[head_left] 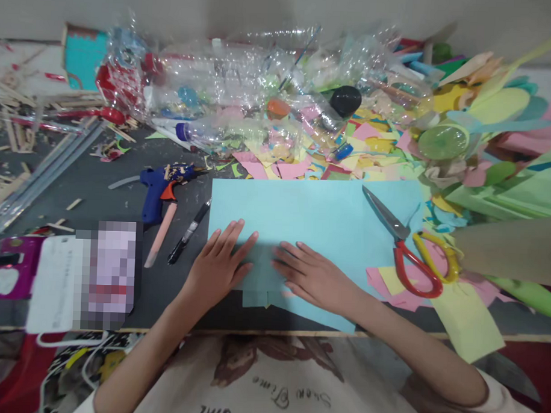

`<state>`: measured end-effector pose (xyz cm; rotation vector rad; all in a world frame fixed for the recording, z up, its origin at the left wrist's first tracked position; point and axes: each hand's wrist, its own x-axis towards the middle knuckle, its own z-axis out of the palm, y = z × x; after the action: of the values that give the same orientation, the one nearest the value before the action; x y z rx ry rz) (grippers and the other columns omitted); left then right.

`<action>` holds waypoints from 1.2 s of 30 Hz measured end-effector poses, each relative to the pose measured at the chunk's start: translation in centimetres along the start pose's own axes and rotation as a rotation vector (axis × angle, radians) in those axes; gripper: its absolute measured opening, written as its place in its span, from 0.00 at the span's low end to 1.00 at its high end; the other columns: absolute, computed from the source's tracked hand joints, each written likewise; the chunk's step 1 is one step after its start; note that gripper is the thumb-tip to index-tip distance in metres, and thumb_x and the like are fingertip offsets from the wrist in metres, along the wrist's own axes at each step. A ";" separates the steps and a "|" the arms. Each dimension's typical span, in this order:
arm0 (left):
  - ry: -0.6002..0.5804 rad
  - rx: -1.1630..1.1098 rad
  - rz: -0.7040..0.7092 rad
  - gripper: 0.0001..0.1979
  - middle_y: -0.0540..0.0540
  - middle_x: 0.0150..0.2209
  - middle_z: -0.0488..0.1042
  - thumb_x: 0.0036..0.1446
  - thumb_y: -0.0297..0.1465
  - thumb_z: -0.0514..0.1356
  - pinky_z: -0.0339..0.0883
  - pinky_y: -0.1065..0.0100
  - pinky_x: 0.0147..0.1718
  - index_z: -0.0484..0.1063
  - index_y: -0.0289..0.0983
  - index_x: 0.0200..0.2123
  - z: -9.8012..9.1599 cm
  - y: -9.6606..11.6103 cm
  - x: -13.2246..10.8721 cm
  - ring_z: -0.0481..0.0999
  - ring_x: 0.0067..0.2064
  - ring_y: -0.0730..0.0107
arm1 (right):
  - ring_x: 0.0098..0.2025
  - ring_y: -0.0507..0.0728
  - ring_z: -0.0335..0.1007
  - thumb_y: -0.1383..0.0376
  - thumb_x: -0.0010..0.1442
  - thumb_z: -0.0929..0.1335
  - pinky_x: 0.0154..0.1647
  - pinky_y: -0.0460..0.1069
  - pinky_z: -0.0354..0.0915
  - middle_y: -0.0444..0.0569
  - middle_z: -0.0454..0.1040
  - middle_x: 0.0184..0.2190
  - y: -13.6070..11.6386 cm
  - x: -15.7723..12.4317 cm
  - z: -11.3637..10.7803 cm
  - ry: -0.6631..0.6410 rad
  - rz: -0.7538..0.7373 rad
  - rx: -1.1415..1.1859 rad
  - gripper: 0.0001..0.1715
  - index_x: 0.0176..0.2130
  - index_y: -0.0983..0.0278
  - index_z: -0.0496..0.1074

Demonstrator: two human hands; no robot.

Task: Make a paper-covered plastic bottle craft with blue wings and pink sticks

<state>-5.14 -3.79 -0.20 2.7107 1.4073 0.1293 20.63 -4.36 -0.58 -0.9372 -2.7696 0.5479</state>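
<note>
Light blue paper (293,213) lies flat on the dark table in front of me, in overlapping sheets. My left hand (222,259) rests on its left side with the fingers spread. On the near middle part of the paper lies my right hand (316,277), fingers stretched out toward the left. Neither hand grips anything. Scissors (407,250) with one red and one yellow handle lie partly on the paper's right side, right of my right hand. A black pen (188,232) sits just left of the paper.
Beyond the paper, plastic bottles (228,132) and coloured paper scraps (368,134) are piled up. To the left lie a blue glue gun (155,193), a pink marker (161,235), a white power strip (56,283), clear glue sticks (50,174) and small wooden sticks (13,131). Yellow paper (470,322) overhangs the near edge.
</note>
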 end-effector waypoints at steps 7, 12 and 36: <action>-0.006 0.014 0.001 0.24 0.36 0.66 0.60 0.67 0.35 0.49 0.56 0.54 0.63 0.59 0.40 0.65 0.0 0.1 0.0 0.59 0.67 0.54 | 0.72 0.66 0.44 0.56 0.69 0.58 0.68 0.67 0.52 0.61 0.51 0.70 3.6 1.5 -0.5 0.179 0.456 -0.091 0.38 0.70 0.69 0.44; 0.014 0.024 0.011 0.24 0.35 0.66 0.60 0.67 0.35 0.49 0.57 0.53 0.63 0.59 0.39 0.65 0.0 0.1 0.0 0.60 0.67 0.52 | 0.73 0.64 0.37 0.57 0.69 0.57 0.68 0.67 0.51 0.55 0.44 0.72 2.5 0.6 -1.1 0.250 0.428 -0.106 0.40 0.71 0.61 0.31; 0.224 -0.007 -0.413 0.20 0.28 0.57 0.68 0.65 0.29 0.47 0.64 0.44 0.57 0.67 0.32 0.57 -0.3 -4.1 -1.8 0.62 0.65 0.43 | 0.72 0.72 0.35 0.50 0.69 0.54 0.64 0.70 0.49 0.46 0.53 0.70 0.5 -1.1 1.1 0.100 0.292 -0.282 0.38 0.71 0.53 0.35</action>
<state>-9.51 -2.90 -0.39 2.3938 1.9867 0.4158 21.44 -4.96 -1.86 -1.4023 -2.6789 0.1405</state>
